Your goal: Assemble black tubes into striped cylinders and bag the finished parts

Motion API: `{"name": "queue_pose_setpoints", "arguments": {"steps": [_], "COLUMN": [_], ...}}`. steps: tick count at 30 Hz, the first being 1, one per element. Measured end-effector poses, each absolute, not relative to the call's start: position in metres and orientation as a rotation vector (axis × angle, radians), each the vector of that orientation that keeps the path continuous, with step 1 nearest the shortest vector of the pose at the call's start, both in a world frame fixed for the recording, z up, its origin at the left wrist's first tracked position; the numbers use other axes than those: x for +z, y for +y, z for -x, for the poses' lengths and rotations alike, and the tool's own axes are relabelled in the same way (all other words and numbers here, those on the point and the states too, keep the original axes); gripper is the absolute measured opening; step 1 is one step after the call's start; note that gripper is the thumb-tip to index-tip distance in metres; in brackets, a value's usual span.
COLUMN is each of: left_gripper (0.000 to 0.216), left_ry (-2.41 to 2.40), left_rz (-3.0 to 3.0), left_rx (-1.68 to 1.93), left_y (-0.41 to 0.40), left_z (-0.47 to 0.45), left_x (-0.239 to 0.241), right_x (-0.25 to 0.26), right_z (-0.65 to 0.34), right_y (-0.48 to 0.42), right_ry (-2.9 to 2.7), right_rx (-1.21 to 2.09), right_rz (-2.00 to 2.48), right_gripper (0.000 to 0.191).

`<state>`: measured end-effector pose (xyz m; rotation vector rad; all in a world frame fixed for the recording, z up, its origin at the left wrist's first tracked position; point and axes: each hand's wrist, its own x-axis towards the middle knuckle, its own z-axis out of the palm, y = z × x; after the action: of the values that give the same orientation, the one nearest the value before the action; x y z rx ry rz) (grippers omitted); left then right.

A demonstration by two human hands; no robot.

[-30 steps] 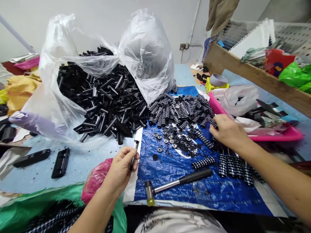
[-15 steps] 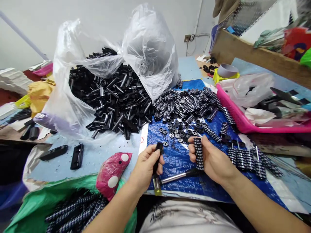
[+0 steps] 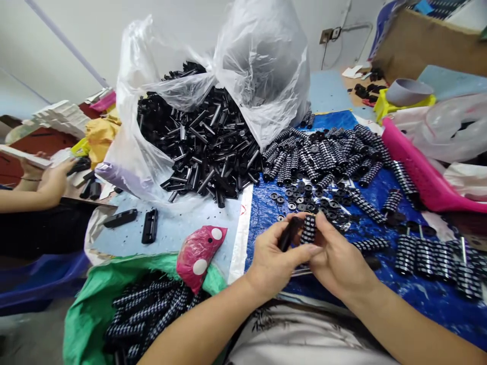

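Pale wall [image 3: 91, 35] rises behind a light blue tabletop [image 3: 171, 218], where a torn clear plastic bag [image 3: 262, 61] spills a heap of black parts [image 3: 205, 142] and a blue sheet [image 3: 262, 203] lies spread to the right of it. My two hands meet over the near part of that sheet. With the left hand [image 3: 272, 261] I grip a black plastic piece [image 3: 288, 234], fingers curled round it; with the right hand [image 3: 340, 258] I have a checked roller [image 3: 308, 229] pinched between thumb and fingers, its upper end showing just beside the piece. Whether the two touch I cannot tell, since my fingers hide their lower ends. I judge the step in hand to be bringing roller and piece together, with no joining visible yet. To my mind the next move calls for turning the piece until its open side faces the roller, lining up the ends, and a firm, even hold with both thumbs; a crooked start could make it bind. Beyond my fingertips lie loose dark discs [image 3: 300, 195] and a pile of checked rollers [image 3: 327, 152], and at my left a green sack [image 3: 78, 309] holds longer checked items. Farther left, a co-worker's hand [image 3: 55, 180] is busy at a white stack.
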<state>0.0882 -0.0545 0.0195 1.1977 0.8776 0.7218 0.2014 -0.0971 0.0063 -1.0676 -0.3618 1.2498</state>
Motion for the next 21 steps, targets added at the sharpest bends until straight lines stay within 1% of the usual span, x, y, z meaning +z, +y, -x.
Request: {"name": "queue_pose_setpoints", "arguments": {"steps": [2,3,4,6,7,8,11,16,18,21], "left_gripper": [0.026,0.026,0.026,0.029,0.032,0.035,0.042,0.055,0.051,0.046], "left_ry": [0.886,0.902,0.914,0.913,0.908,0.904,0.921,1.023,0.979,0.893], "left_rz": [-1.213,-1.21,-1.201,-1.152,-1.127,-1.11,-1.106,-1.187,-1.18,-0.973], "left_rx": [0.701,0.692,0.681,0.649,0.626,0.605,0.612,0.737,0.761,0.734], "left_y": [-0.054,-0.054,-0.053,-0.051,-0.051,-0.051,-0.052,-0.058,-0.06,-0.06], "left_z": [-0.09,-0.088,-0.086,-0.079,-0.075,-0.072,-0.068,-0.072,-0.074,-0.074], "left_x": [0.019,0.019,0.02,0.023,0.025,0.027,0.027,0.022,0.023,0.029], "right_x": [0.001,-0.002,-0.006,-0.013,-0.016,-0.018,-0.018,-0.007,-0.004,-0.005], "right_z": [-0.202,-0.206,-0.21,-0.221,-0.226,-0.23,-0.234,-0.225,-0.221,-0.22], "right_y": [-0.099,-0.102,-0.105,-0.112,-0.115,-0.118,-0.122,-0.125,-0.126,-0.127], "right_ry": [-0.546,-0.683,-0.853,-1.25,-1.44,-1.597,-1.781,-1.758,-1.774,-1.776], "right_rx": [1.225,1.152,1.031,0.711,0.551,0.419,0.196,0.104,0.085,0.017], "right_rz": [1.144,1.191,1.24,1.314,1.325,1.32,1.274,1.253,1.227,1.222], "right_gripper": [0.046,0.05,0.061,0.095,0.106,0.11,0.099,0.098,0.096,0.097]}}
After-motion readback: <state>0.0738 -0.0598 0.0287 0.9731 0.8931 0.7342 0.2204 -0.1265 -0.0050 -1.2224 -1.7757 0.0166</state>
